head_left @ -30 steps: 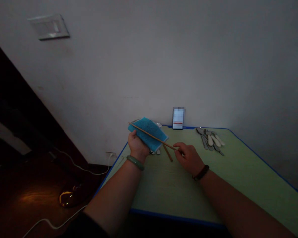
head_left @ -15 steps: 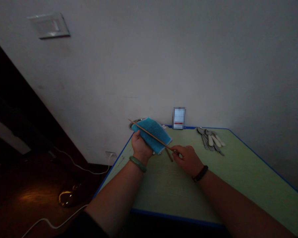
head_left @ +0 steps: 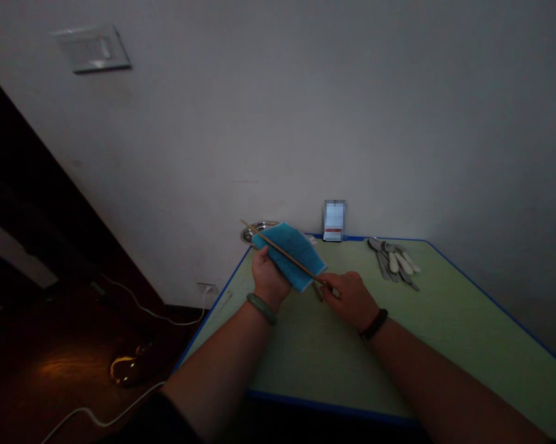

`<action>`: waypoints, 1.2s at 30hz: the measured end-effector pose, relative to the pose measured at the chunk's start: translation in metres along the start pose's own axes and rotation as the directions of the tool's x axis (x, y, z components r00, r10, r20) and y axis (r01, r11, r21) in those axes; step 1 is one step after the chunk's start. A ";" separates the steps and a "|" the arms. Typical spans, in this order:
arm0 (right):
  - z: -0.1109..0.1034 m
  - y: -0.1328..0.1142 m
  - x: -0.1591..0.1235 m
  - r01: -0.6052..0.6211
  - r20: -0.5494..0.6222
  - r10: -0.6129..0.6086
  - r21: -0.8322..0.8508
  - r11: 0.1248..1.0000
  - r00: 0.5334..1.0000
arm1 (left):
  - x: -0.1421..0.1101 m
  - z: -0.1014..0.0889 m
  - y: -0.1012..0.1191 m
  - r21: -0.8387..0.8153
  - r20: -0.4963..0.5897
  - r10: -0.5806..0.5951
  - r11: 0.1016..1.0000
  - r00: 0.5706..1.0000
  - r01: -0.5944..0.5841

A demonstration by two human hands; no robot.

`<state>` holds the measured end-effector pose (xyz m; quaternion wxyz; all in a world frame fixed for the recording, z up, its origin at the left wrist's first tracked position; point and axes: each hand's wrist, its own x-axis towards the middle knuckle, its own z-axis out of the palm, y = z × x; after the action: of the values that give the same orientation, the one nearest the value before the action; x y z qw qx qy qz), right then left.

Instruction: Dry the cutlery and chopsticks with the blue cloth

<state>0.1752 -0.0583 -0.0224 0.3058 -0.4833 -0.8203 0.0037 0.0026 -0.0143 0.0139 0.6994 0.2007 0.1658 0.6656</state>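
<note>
My left hand [head_left: 269,276] is closed round a folded blue cloth [head_left: 292,255], held up over the far left part of the green table [head_left: 398,345]. A thin wooden chopstick [head_left: 282,253] lies slanted across the cloth, its tip reaching up and left. My right hand [head_left: 350,298] pinches the chopstick's lower end. A second chopstick [head_left: 318,291] lies on the table just under my right hand's fingers.
A metal bowl [head_left: 254,230] stands at the table's far left corner behind the cloth. A small white box [head_left: 334,220] leans at the wall. Several spoons [head_left: 395,262] lie at the back right. White cables [head_left: 134,308] run over the dark floor on the left.
My left hand with the cloth has shifted right and a little towards me along the chopstick, uncovering the metal bowl. My right hand has stayed in place, still holding the chopstick.
</note>
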 end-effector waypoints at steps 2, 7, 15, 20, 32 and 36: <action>0.001 0.001 0.000 -0.002 0.003 0.002 -0.018 1.000 1.000 | -0.002 0.002 0.001 0.036 -0.019 -0.017 0.999 1.000 0.018; 0.003 0.003 -0.001 0.020 0.005 -0.020 -0.030 0.999 1.000 | -0.004 0.005 0.001 0.044 -0.044 -0.011 0.999 0.999 0.013; 0.001 0.004 -0.002 0.048 0.017 -0.047 -0.049 0.998 0.999 | -0.001 0.005 0.006 0.025 -0.068 0.013 1.000 0.998 -0.011; 0.000 0.005 -0.002 0.045 0.025 -0.044 -0.035 0.998 0.999 | 0.000 0.010 0.010 0.000 -0.133 0.042 0.999 0.990 -0.042; -0.003 0.007 -0.003 0.034 -0.001 -0.034 0.039 0.999 0.999 | 0.008 0.003 0.019 -0.038 -0.174 0.058 0.997 0.983 -0.066; -0.003 0.009 -0.003 0.071 -0.015 -0.070 0.063 0.996 0.997 | 0.008 0.004 0.020 -0.041 -0.160 0.068 0.996 0.985 -0.076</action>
<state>0.1851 -0.0570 -0.0245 0.3259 -0.4441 -0.8344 0.0157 -0.0123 -0.0060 0.0273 0.6641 0.1366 0.1975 0.7080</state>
